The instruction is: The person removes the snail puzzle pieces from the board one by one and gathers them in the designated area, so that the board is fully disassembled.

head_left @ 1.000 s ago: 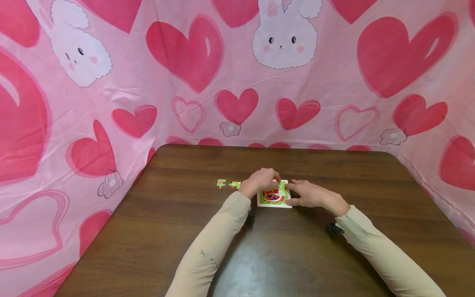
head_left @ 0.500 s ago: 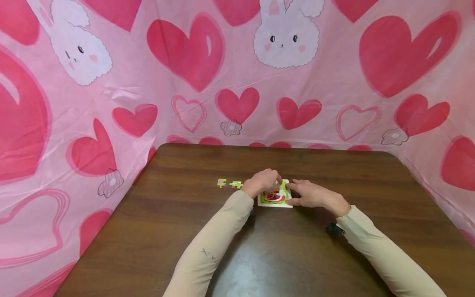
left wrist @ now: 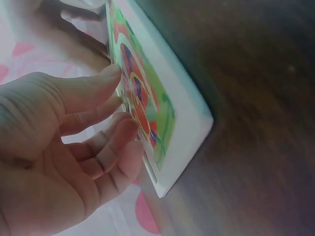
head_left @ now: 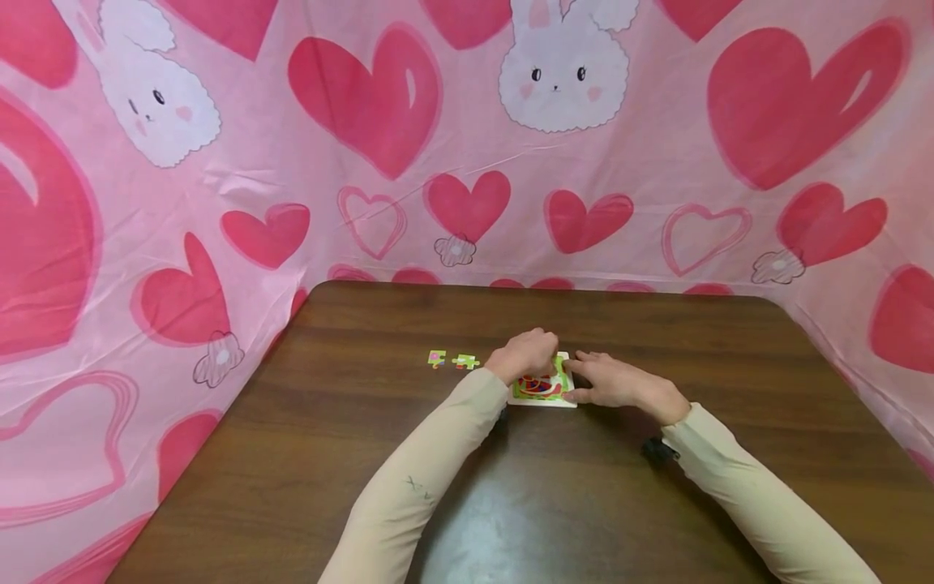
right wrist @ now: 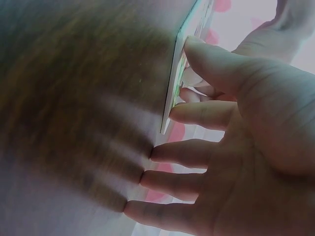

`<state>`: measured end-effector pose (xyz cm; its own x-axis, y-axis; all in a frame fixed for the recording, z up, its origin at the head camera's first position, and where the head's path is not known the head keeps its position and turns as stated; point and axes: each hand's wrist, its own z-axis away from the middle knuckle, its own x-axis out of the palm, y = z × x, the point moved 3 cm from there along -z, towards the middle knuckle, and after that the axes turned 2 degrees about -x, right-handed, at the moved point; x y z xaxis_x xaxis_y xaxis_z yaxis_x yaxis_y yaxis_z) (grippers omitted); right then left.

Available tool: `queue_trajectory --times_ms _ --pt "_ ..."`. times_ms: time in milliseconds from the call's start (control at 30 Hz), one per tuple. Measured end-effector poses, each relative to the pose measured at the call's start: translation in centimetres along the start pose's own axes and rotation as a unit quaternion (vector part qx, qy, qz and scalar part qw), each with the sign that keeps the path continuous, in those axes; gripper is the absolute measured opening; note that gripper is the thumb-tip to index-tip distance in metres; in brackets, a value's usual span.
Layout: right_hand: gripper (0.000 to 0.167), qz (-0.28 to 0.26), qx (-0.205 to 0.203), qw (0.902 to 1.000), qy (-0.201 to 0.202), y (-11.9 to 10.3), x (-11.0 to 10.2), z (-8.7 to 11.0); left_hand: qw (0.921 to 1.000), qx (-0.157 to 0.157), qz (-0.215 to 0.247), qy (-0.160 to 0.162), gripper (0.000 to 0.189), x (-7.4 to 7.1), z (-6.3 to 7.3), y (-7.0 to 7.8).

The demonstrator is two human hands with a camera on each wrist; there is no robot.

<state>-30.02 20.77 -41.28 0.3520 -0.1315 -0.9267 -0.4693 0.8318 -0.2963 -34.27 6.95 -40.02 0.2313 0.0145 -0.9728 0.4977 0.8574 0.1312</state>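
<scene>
The right hand (head_left: 613, 383), fingers straight, braces the edge of the puzzle board (left wrist: 187, 123) on the table (head_left: 350, 454), presumably against sliding. The left hand (head_left: 524, 354) bends its fingers onto the picture (whether they pinch anything, I cannot tell). 2 loose pieces (head_left: 465, 362) lie near.

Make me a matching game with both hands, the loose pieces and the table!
1. left hand
2. right hand
3. loose pieces
4. table

A. brown, with streaks like wood
B. lying apart from the puzzle, to its left
C. at the puzzle's right edge
D. over the puzzle, hiding part of its picture in the head view

Pairs: 1-D, 2-C, 3-B, 4-A
</scene>
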Motion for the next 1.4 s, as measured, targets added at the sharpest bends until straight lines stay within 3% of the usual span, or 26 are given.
queue_trajectory --times_ms 400,867,1033,1400 --pt "0.070 -0.001 0.004 1.0000 -0.006 -0.04 -0.23 0.05 0.9993 -0.021 -0.010 -0.031 0.032 0.12 -0.45 0.28" --pt "0.072 0.011 0.008 0.9999 -0.007 -0.08 -0.33 0.05 0.9997 -0.003 -0.020 -0.009 0.029 -0.10 -0.51 0.33" --pt "0.071 0.008 0.006 0.9999 -0.009 -0.12 -0.32 0.09 0.9996 -0.015 -0.019 -0.013 0.045 -0.01 -0.48 0.44" --pt "0.071 0.009 0.001 1.0000 -0.004 -0.32 -0.20 0.22 0.9997 -0.024 0.011 0.001 0.041 0.17 0.10 0.40"
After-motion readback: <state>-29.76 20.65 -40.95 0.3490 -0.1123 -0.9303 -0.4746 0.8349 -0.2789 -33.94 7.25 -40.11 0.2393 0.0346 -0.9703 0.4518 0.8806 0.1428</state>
